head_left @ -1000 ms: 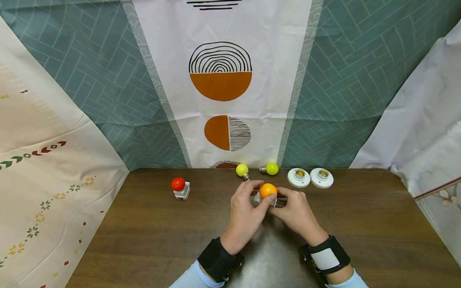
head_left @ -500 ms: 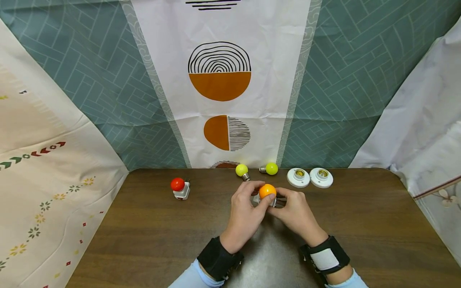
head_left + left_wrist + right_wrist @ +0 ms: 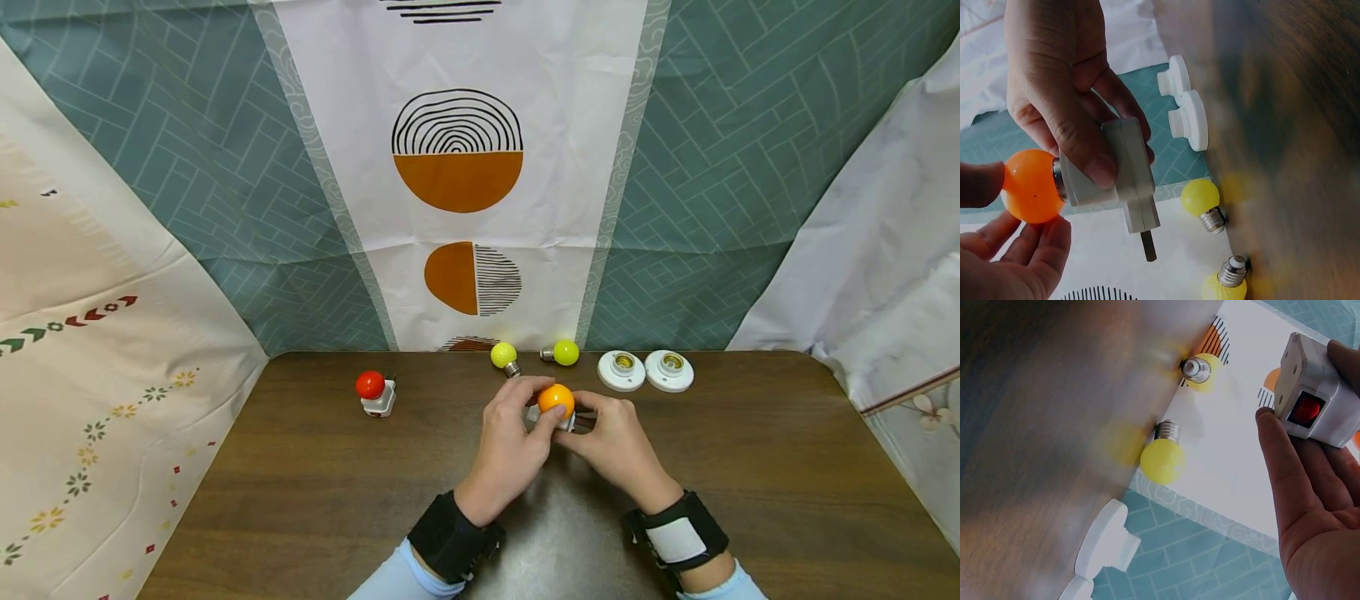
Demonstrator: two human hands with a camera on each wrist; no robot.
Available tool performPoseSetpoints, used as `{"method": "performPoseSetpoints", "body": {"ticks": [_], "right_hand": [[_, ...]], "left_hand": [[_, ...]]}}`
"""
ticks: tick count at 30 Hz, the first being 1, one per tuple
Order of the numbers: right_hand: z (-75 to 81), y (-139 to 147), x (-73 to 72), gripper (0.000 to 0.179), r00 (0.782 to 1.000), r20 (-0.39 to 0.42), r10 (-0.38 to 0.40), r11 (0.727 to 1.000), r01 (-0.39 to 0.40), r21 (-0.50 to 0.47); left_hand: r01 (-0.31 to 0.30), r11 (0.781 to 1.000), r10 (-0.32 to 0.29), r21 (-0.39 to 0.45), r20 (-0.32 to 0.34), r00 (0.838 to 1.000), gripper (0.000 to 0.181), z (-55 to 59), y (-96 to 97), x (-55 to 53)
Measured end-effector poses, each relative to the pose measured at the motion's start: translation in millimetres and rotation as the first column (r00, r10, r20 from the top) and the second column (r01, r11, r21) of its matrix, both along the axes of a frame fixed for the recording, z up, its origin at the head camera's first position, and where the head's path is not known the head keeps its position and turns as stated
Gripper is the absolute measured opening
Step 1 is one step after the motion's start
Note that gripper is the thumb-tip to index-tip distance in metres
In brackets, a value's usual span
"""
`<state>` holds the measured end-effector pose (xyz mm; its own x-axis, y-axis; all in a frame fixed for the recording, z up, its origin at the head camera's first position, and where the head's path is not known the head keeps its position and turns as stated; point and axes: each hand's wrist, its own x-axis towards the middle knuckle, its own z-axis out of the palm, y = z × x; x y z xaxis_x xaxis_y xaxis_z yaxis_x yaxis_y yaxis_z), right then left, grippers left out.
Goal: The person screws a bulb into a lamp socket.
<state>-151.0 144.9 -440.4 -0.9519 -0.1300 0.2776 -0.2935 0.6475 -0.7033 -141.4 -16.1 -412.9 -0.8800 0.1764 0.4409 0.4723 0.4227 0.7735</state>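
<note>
My left hand pinches an orange round light bulb between thumb and fingers. Its metal base sits in the round mouth of a white plug-in lamp socket. My right hand grips that socket, thumb on one side and fingers on the other. In the left wrist view a metal prong sticks out of the socket's plug end. A red switch shows on its side in the right wrist view. Both hands hold the pair above the wooden table.
Two yellow bulbs lie at the table's back edge, with two round white lamp holders to their right. A red bulb in a white socket stands on the left. Patterned cloth hangs behind the table.
My left thumb has shifted slightly left on the orange bulb. The right hand keeps its grip on the socket, and the other things stay where they were.
</note>
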Motion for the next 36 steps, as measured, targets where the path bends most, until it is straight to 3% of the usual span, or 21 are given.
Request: {"method": "performPoseSetpoints", "body": {"ticks": [7, 15, 19, 36], "right_hand": [[-1.3, 1.0, -0.1, 0.044, 1.000, -0.011, 0.000, 1.000, 0.000, 0.009], [-3.0, 1.7, -1.0, 0.043, 1.000, -0.026, -0.011, 1.000, 0.011, 0.017], [-3.1, 1.1, -0.6, 0.043, 1.000, -0.018, -0.001, 1.000, 0.001, 0.004], [-2.7, -0.1, 0.0, 0.042, 1.000, -0.018, -0.003, 1.000, 0.003, 0.010]], "left_hand": [[0.031, 0.999, -0.030, -0.019, 0.030, 0.999, 0.029, 0.1, -0.8, -0.4], [-0.076, 0.997, 0.075, 0.008, 0.066, 0.995, 0.038, 0.8, 1.4, 3.0], [-0.100, 0.995, 0.099, 0.006, 0.086, 0.991, 0.044, 1.0, 1.8, 4.3], [-0.082, 0.997, 0.083, -0.010, 0.090, 0.993, 0.035, 0.9, 2.2, 2.1]]}}
